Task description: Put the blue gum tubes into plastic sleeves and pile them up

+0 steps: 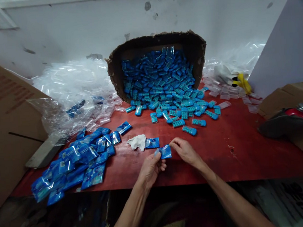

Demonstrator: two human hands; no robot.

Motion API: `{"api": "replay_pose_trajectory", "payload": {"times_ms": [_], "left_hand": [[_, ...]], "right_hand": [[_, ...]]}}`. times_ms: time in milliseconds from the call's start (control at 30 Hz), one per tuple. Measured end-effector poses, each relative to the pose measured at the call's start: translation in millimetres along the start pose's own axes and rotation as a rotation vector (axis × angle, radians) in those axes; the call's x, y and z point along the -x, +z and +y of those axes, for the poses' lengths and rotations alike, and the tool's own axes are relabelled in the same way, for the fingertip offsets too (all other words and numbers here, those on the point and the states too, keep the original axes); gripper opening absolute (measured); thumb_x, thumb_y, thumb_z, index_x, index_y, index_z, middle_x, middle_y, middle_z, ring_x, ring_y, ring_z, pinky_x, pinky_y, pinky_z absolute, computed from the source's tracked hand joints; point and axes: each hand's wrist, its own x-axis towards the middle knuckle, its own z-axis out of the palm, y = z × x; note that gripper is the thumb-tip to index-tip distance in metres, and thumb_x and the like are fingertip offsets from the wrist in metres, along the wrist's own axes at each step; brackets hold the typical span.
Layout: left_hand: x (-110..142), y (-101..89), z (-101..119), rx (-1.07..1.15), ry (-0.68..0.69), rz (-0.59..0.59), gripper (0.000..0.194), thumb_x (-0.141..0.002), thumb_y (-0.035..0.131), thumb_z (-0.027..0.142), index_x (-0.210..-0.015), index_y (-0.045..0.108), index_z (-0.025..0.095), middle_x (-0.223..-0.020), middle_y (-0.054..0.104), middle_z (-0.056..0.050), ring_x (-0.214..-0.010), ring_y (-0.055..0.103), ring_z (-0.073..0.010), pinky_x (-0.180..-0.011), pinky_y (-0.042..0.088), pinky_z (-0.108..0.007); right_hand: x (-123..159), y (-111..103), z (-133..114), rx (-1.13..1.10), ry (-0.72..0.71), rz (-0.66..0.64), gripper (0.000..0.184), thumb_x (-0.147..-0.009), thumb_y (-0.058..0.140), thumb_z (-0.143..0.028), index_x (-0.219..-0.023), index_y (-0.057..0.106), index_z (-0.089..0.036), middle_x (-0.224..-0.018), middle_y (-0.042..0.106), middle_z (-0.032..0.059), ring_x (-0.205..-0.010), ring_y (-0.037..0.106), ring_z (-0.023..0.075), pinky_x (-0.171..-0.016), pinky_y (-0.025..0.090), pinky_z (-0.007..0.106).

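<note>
Near the table's front edge, my left hand (150, 167) grips a small blue printed packet (166, 152) between thumb and fingers. My right hand (185, 152) is closed in a pinch at the packet's upper right corner. Just behind it another blue packet (155, 142) lies flat, with a crumpled white cloth or tissue (137, 142) touching its left end. A heap of filled blue packets (76, 158) spreads to the left of my hands. Farther back, many small clear cases with blue ends and rows of turquoise pieces (184, 111) spill onto the table.
A torn cardboard box (115, 74) lies on its side at the back of the red table (243, 144). Clear plastic pieces (72, 81) pile up behind left, more (225, 92) behind right. Cardboard boxes (5, 128) flank the table; a dark flask-like object (285, 122) lies right.
</note>
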Motion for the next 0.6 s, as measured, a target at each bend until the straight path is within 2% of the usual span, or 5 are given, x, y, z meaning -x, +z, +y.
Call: {"api": "replay_pose_trajectory", "payload": {"times_ms": [67,133,233,433,600], "left_hand": [[-0.6,-2.9,-1.8,0.027,-0.027,0.058,0.02,-0.071,0.059,0.03,-0.068,0.052,0.012,-0.052,0.056,-0.001,-0.042,0.052,-0.0077,-0.038,0.039,-0.016],[-0.2,-3.9,-2.5,0.056,-0.051,0.105,0.02,-0.072,0.058,0.031,-0.068,0.051,0.012,-0.051,0.056,-0.001,-0.042,0.052,-0.008,-0.037,0.039,-0.015],[2.2,-2.6,-1.8,0.105,-0.075,0.159,0.021,-0.074,0.056,0.032,-0.067,0.05,0.013,-0.05,0.055,0.0,-0.041,0.052,-0.0076,-0.036,0.039,-0.014],[5.2,-0.3,-1.7,0.208,-0.131,0.2,0.023,-0.076,0.052,0.034,-0.068,0.05,0.013,-0.049,0.054,0.0,-0.04,0.051,-0.0068,-0.036,0.039,-0.014],[3.7,1.7,-3.5,0.251,-0.13,0.264,0.021,-0.077,0.052,0.032,-0.068,0.05,0.013,-0.046,0.051,0.001,-0.039,0.051,-0.007,-0.036,0.04,-0.014]], "right_hand": [[-8.2,-18.2,7.7,0.44,0.032,0.158,0.021,-0.077,0.051,-0.033,-0.093,0.056,-0.02,-0.093,0.055,0.0064,-0.087,0.048,0.0195,-0.072,0.034,0.029],[-14.6,-30.9,17.7,0.783,0.153,0.222,0.024,-0.077,0.053,-0.029,-0.099,0.055,-0.021,-0.098,0.053,0.0098,-0.092,0.044,0.0239,-0.073,0.032,0.033],[-18.8,-38.7,31.8,0.986,0.186,0.192,0.02,-0.079,0.05,-0.027,-0.097,0.056,-0.023,-0.094,0.052,0.0099,-0.091,0.044,0.0247,-0.072,0.03,0.035],[-22.5,-45.2,49.6,0.872,0.12,0.154,0.028,-0.078,0.05,-0.023,-0.105,0.054,-0.027,-0.095,0.055,0.0084,-0.089,0.046,0.023,-0.071,0.033,0.033],[-10.1,-36.3,36.4,0.405,-0.082,0.064,0.031,-0.076,0.051,-0.025,-0.106,0.053,-0.019,-0.097,0.059,0.007,-0.088,0.052,0.019,-0.076,0.039,0.031]]}}
